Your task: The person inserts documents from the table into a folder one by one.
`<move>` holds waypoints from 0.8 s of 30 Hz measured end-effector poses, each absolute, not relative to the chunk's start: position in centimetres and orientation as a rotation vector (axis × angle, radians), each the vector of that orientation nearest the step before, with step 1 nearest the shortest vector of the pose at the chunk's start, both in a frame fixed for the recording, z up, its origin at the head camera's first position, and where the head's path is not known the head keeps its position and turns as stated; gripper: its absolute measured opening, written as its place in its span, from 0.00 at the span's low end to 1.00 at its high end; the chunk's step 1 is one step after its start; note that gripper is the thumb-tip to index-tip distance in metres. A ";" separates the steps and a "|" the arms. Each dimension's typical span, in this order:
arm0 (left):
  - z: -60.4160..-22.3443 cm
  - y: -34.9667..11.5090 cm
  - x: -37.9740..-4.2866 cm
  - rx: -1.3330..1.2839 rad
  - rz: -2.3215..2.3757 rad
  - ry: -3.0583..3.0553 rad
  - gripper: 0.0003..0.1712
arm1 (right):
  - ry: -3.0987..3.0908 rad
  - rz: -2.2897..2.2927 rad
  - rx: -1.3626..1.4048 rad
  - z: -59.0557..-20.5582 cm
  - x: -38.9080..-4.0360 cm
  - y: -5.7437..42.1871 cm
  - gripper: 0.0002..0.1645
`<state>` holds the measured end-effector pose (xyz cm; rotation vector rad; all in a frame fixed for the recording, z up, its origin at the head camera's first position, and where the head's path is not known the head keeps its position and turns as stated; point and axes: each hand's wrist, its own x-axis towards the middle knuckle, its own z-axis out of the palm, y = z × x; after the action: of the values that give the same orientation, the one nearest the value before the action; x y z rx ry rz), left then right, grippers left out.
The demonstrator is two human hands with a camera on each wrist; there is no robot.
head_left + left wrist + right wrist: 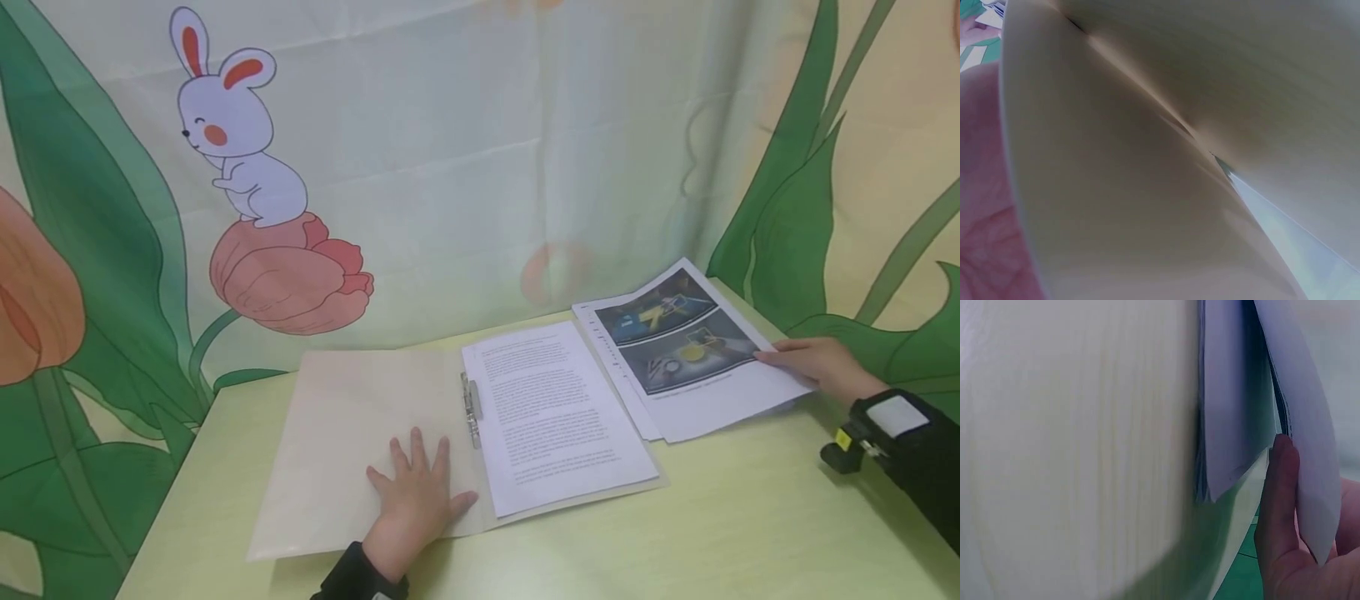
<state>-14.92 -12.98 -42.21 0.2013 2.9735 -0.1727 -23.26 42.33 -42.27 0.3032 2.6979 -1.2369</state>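
A cream folder [337, 417] lies spread out on the table, with a metal clip [470, 408] along its spine. My left hand [416, 496] rests on the folder's left cover, palm down and fingers apart. Printed text pages [551, 417] lie on the right cover. Beyond them, to the right, my right hand [825, 367] pinches the right edge of some paper sheets [697, 417], the top one bearing two dark pictures. In the right wrist view the held sheets [1313, 437] bend up from other sheets [1229, 394] below. How many are held I cannot tell.
The pale yellow-green table [712, 533] extends in front of the folder and papers. A cloth backdrop [450, 167] with a rabbit and tulips hangs behind and beside it. Black bands with small devices [892, 417] sit at the wrists.
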 end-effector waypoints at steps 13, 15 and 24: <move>-41.9 -13.0 -15.0 0.199 -0.160 2.971 0.50 | 2.547 -1.338 0.357 -42.3 -23.2 42.7 0.54; -41.9 -13.0 -15.0 0.198 -0.170 2.971 0.50 | 2.541 -1.344 0.367 -42.3 -23.3 42.7 0.53; -41.9 -13.0 -14.8 0.209 -0.152 2.976 0.50 | 2.481 -1.348 0.397 -42.0 -23.1 42.4 0.52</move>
<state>-14.77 -13.02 -41.94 0.2087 2.9756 -0.1517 -23.08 42.38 -41.95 0.3975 2.4814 -1.3481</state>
